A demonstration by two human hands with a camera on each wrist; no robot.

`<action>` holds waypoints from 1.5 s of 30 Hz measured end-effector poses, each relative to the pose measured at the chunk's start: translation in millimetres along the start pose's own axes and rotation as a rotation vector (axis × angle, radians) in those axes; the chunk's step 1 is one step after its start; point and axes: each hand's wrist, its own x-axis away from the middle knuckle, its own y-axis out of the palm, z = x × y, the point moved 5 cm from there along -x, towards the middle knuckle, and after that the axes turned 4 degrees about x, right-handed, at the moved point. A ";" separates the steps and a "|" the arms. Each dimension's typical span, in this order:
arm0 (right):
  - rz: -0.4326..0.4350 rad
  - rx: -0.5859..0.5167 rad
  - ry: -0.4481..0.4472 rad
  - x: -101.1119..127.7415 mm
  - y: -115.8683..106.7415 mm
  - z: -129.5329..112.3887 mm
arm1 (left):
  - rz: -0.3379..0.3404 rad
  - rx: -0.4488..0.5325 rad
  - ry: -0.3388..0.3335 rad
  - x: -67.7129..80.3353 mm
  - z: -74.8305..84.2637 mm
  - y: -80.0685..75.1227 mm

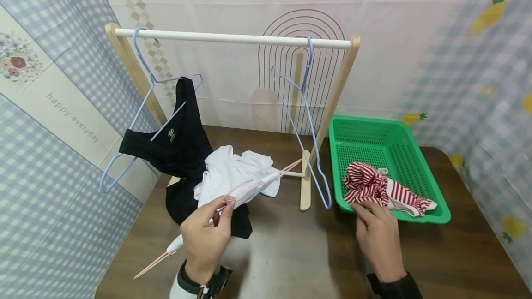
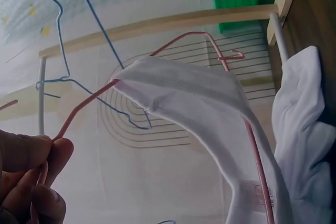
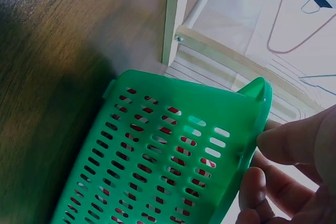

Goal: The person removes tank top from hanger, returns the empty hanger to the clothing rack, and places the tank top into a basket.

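A wooden table (image 1: 282, 248) with a dark brown top, its far right corner rounded, stands against a pale printed cloth (image 1: 224, 110) bearing an arch of thin concentric lines (image 1: 303, 24). Blue-and-white gingham (image 1: 45, 165) covers the left side; yellow fruit (image 1: 490, 18) dots the paler checks at right. Soft light leaves a greyish sheen on the tabletop.

Free lane in front of me, tighter under the rack (image 1: 232, 38).
Low over the worktop (image 1: 291, 248), I could pass between my left hand (image 1: 208, 234) and my right hand (image 1: 378, 239). Farther in, the bare blue hanger (image 1: 308, 70) stands in the way, near the right post (image 1: 337, 91). The green basket (image 1: 399, 144) is open from above; leftward, the black top (image 1: 187, 151) and white garment (image 1: 232, 172) block the space beneath the rack.
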 end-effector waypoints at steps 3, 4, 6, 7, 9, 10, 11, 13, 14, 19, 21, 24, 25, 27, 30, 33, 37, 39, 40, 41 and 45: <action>0.006 -0.022 0.008 1.1 -0.4 -1.1 | -0.041 0.039 0.032 7.8 2.4 3.3; 0.011 -0.031 0.009 1.6 -1.1 -2.5 | -0.054 0.060 0.039 10.2 3.3 4.3; 0.026 -0.047 0.010 2.8 -3.1 -6.9 | -0.075 0.093 0.061 14.5 5.5 6.0; 0.035 -0.052 0.009 3.0 -4.7 -9.7 | -0.084 0.111 0.067 16.1 6.6 7.4; 0.054 -0.061 -0.002 3.8 -8.2 -17.0 | -0.100 0.135 0.080 18.6 9.3 9.7; 0.061 -0.066 -0.010 4.1 -9.7 -21.1 | -0.107 0.148 0.091 19.6 10.6 11.0; 0.067 -0.071 -0.018 4.1 -11.2 -25.3 | -0.114 0.153 0.100 20.7 12.0 12.1; 0.065 -0.091 -0.031 4.1 -13.6 -34.3 | -0.126 0.168 0.121 22.4 15.1 14.4; 0.060 -0.101 -0.038 4.3 -14.4 -39.0 | -0.133 0.177 0.129 23.2 16.5 15.4; 0.019 -0.165 -0.076 4.7 -14.9 -63.2 | -0.155 0.204 0.179 28.8 22.8 19.9; 0.007 -0.168 -0.101 4.9 -14.0 -72.8 | -0.158 0.203 0.208 31.1 25.2 21.3; 0.008 -0.174 -0.152 6.6 -12.0 -85.7 | -0.155 0.196 0.257 33.6 29.0 22.5; 0.014 -0.184 -0.172 7.3 -10.9 -89.7 | -0.152 0.193 0.268 34.0 30.1 22.5; 0.025 -0.206 -0.208 9.0 -8.5 -96.8 | -0.139 0.199 0.295 34.3 32.3 22.0; 0.055 -0.249 -0.253 11.0 -5.5 -104.9 | -0.109 0.231 0.327 34.4 36.1 19.7; 0.069 -0.255 -0.266 11.9 -4.1 -109.5 | -0.091 0.278 0.342 34.8 40.6 17.7; 0.086 -0.260 -0.263 10.4 -4.7 -112.6 | -0.081 0.315 0.362 35.5 46.9 16.5; 0.105 -0.259 -0.264 9.7 -6.2 -113.6 | -0.081 0.327 0.383 35.9 50.2 16.6; 0.112 -0.258 -0.262 9.6 -7.0 -113.7 | -0.085 0.332 0.389 36.5 51.8 16.8; 0.119 -0.255 -0.256 9.4 -7.9 -113.5 | -0.091 0.339 0.393 37.1 53.1 17.0; 0.142 -0.261 -0.235 9.6 -10.6 -110.9 | -0.122 0.347 0.376 38.8 54.7 18.4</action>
